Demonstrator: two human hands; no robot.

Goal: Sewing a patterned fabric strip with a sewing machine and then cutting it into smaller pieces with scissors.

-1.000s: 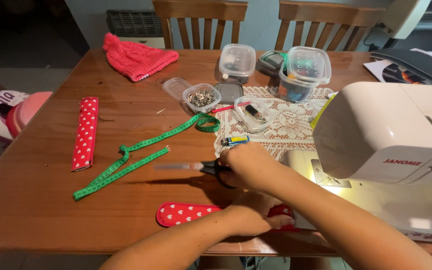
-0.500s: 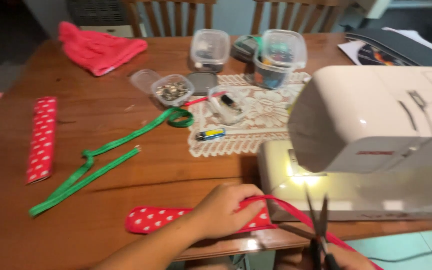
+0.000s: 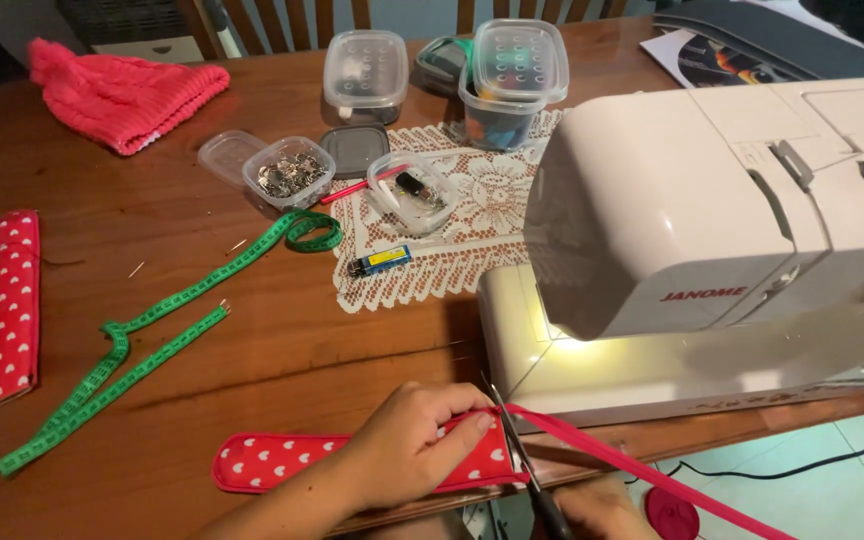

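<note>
At the table's near edge, the left hand (image 3: 407,450) now presses the red heart-print fabric strip (image 3: 282,462) flat, fingers closed on it. Scissors (image 3: 517,450), brought in by the right hand (image 3: 602,510), have blades at the red binding tape (image 3: 632,465), positioned for trimming.

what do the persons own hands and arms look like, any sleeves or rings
Both are bare. The left hand and its forearm show no sleeve, glove, watch or ring. Only part of the right hand shows at the bottom edge, also uncovered; its wrist and arm are out of frame.
</note>
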